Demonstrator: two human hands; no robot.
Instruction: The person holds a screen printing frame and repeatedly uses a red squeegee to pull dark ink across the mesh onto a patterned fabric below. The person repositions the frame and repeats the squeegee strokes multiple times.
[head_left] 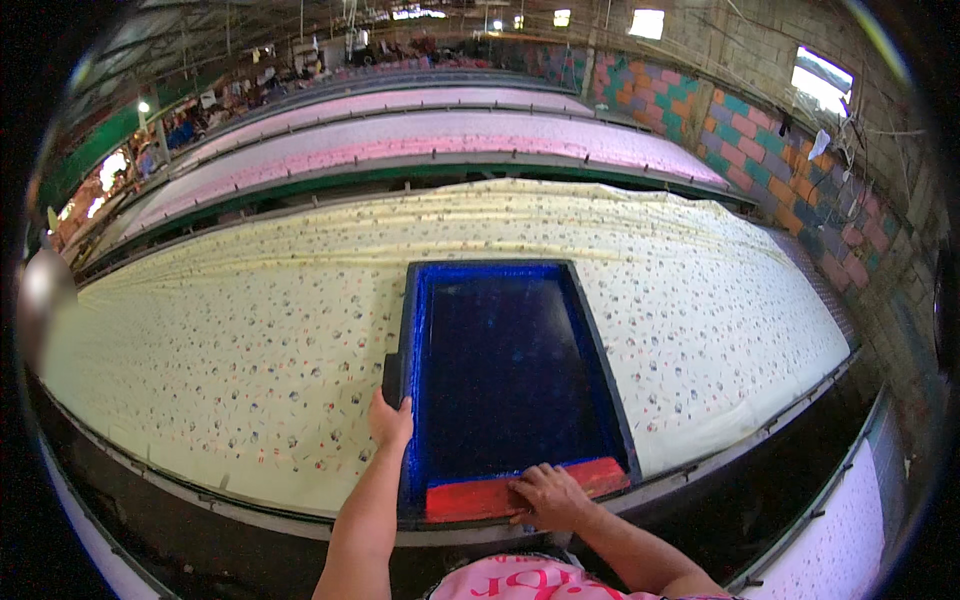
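A screen-printing frame with dark edges and a blue-stained inner border lies on pale yellow printed fabric. Its dark mesh fills the middle. My left hand grips the frame's left side, just below a black block; some of its fingers are hidden. At the frame's near end, a red squeegee lies across the inside. The fingers of my right hand are bent over the squeegee's middle and hold it. Small dark and red motifs dot the fabric on both sides of the frame.
The fabric covers a long table whose near rail runs close to me. Beyond stand more long tables with pink-and-white fabric. A wall of coloured blocks rises at right. Another fabric-covered table is at lower right.
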